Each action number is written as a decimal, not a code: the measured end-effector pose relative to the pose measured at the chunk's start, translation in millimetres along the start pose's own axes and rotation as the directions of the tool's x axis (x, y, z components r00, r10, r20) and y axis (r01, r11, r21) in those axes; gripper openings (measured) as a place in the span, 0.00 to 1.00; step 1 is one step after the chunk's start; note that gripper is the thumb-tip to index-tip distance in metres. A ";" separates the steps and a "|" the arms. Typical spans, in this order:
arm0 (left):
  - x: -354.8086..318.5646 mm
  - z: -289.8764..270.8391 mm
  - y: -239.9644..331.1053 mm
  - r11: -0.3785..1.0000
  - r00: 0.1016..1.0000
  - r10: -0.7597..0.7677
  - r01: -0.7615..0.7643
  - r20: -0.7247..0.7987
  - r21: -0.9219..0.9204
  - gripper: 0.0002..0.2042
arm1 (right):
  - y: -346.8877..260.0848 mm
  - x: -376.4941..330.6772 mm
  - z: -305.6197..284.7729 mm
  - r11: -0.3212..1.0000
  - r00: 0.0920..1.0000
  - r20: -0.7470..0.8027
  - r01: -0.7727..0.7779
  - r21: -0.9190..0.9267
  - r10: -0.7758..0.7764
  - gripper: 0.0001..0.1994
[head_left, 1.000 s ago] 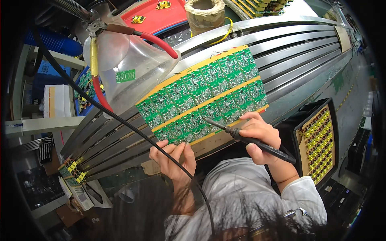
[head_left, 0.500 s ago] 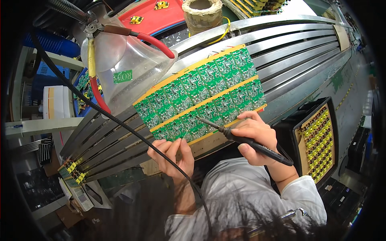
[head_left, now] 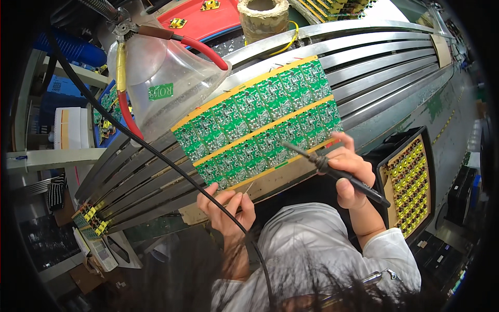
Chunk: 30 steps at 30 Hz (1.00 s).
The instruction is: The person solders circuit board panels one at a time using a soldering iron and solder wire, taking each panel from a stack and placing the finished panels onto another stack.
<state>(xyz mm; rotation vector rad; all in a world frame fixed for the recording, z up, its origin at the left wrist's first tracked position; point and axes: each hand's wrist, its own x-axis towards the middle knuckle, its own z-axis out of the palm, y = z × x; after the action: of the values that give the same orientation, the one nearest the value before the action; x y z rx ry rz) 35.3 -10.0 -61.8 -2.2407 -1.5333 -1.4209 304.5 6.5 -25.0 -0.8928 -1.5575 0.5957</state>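
Note:
A large green circuit board panel (head_left: 258, 118) with yellow-orange strips lies tilted across metal rails in front of me. My right hand (head_left: 349, 169) is wrapped round a black-handled soldering iron (head_left: 358, 188), whose tip hangs over the panel's lower row, right of its middle. At the panel's near left edge, my left hand (head_left: 226, 208) pinches a thin length of solder wire (head_left: 250, 187) between thumb and fingers. One of its fingers rests close to the panel's lower left corner. A black cable (head_left: 156, 152) runs across the view in front of my left hand.
A clear plastic fume hood (head_left: 166, 99) with red-sleeved clamp arms stands at the left of the panel. Behind are a red tray (head_left: 208, 21) and a crusted round pot (head_left: 262, 23). To the right stands a black bin (head_left: 382, 174) of yellow-topped boards.
The soldering iron has moved right, its tip away from the board's middle. My left hand has shifted slightly down and right, drawing the solder wire back to the panel's near edge.

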 end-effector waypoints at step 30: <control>3.1 -14.3 -7.6 0.998 0.998 0.016 -0.013 -0.057 0.065 0.07 | 7.9 2.1 38.3 0.980 0.999 0.022 -0.031 0.199 0.027 0.14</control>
<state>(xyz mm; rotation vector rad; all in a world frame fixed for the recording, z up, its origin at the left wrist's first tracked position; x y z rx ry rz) 20.5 -11.6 -54.4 -2.1502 -1.5196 -1.3985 268.7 16.9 -37.1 -0.7608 -1.4745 0.7684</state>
